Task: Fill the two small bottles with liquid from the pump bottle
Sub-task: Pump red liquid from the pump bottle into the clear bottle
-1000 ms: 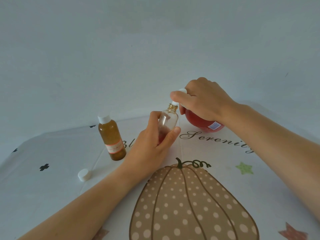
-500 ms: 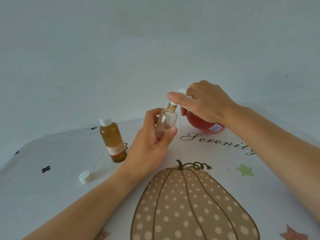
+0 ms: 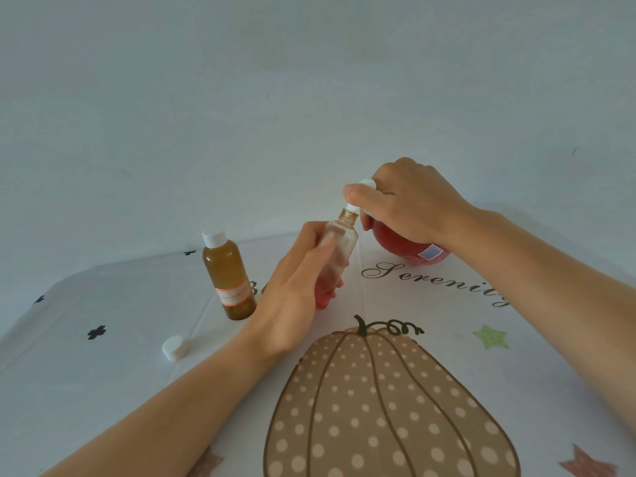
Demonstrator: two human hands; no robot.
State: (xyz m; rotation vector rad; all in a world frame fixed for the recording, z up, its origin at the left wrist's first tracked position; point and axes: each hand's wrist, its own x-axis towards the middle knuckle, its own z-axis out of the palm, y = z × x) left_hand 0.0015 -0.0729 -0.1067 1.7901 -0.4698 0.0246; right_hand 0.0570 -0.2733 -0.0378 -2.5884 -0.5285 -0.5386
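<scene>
My left hand (image 3: pixel 296 290) grips a small clear bottle (image 3: pixel 339 242), uncapped, with red liquid in its lower part. Its gold-threaded neck is held right under the white nozzle of the pump bottle. The round red pump bottle (image 3: pixel 409 246) stands on the table behind. My right hand (image 3: pixel 406 204) lies over its white pump head (image 3: pixel 366 183), fingers curled round it and the thumb along the spout. A second small bottle (image 3: pixel 229 280), amber with a white cap and a pale label, stands upright to the left.
A loose white cap (image 3: pixel 175 347) lies on the tablecloth (image 3: pixel 103 390) at the left. The cloth is white with a dotted pumpkin print, stars and script lettering. A plain pale wall rises behind the table.
My left hand has shifted its grip on the clear bottle, the thumb now across its front. The bottle has tipped a little toward the nozzle. My right hand stays on the pump head.
</scene>
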